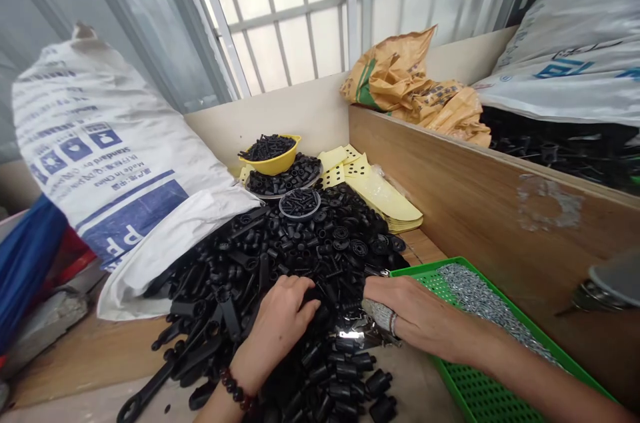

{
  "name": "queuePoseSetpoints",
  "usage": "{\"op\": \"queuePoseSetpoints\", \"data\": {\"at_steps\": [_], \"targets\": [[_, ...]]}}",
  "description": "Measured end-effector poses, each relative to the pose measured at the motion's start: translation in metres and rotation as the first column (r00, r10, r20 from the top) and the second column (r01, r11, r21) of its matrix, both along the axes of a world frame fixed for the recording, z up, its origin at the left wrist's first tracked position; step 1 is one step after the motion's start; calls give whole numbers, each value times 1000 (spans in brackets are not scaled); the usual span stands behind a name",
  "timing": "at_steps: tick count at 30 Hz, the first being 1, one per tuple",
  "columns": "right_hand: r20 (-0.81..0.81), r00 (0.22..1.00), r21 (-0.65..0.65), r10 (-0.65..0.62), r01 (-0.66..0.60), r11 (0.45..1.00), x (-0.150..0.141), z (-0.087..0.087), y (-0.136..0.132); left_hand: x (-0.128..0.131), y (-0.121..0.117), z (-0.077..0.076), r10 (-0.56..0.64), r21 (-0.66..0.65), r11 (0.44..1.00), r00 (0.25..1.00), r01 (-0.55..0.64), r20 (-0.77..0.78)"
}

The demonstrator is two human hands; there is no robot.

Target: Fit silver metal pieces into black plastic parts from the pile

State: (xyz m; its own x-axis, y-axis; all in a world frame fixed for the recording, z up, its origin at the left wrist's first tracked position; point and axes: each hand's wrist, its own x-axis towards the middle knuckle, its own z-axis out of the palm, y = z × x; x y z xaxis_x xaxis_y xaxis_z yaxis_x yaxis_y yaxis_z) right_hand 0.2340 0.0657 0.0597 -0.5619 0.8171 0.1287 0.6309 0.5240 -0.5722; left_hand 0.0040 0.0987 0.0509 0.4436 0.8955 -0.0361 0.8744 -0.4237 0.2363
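My left hand (286, 308) is over the heap of black plastic parts (300, 256), thumb and forefinger bent close together. Dark pieces lie right behind those fingertips, so what they grip cannot be made out. On that wrist is a beaded bracelet (235, 388). My right hand (407, 309) is closed, fingers curled downward, beside some shiny metal pieces (353, 329). A greyish wrap (380, 316) and a ring show on its fingers; anything inside the grip is hidden. Below and between both hands lie several black cylindrical parts (345, 369).
Right of the heap, a green perforated tray (480, 383) holds small metal screws (480, 296). Behind stand a yellow bowl (280, 161) and a small clear tub (300, 215) of black parts. A white sack (125, 149) leans left; a wooden partition (475, 189) runs along the right.
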Motion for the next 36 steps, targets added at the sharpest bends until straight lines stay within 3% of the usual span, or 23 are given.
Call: {"op": "queuePoseSetpoints", "data": {"at_steps": [8,14,19,21,22,23,25,26,28,32,36], "targets": [[6,1000,20,0,0,1000,1,0,-3,2,0,2,-24,-11,1000,1000,24,-6],[14,1000,30,-8,8,1000,0,0,-4,14,-11,4,-162,-70,984,986,164,30],[3,1000,55,-26,26,998,-1,-3,-7,16,-6,1,-132,-78,987,983,143,129],[-29,999,80,-28,31,996,-1,-2,-11,13,-6,4,-53,-112,990,961,86,272],[-53,998,98,-22,27,995,-1,-1,-14,12,-8,6,33,-173,984,912,42,409],[-78,997,119,-17,26,993,-2,1,-17,12,-11,8,149,-266,964,813,8,564],[-121,992,157,-18,37,987,-5,3,-23,12,-19,12,414,-488,872,480,35,774],[-137,990,178,-21,45,983,-7,4,-26,14,-24,13,518,-570,816,320,91,793],[-152,988,221,-34,68,973,-10,3,-30,17,-33,14,638,-651,735,131,192,759],[-115,992,357,-42,81,930,-12,-4,-34,22,-44,10,723,-680,670,-53,298,689],[-50,998,408,-30,47,912,-10,-7,-37,24,-51,6,734,-667,659,-106,347,670]]}}
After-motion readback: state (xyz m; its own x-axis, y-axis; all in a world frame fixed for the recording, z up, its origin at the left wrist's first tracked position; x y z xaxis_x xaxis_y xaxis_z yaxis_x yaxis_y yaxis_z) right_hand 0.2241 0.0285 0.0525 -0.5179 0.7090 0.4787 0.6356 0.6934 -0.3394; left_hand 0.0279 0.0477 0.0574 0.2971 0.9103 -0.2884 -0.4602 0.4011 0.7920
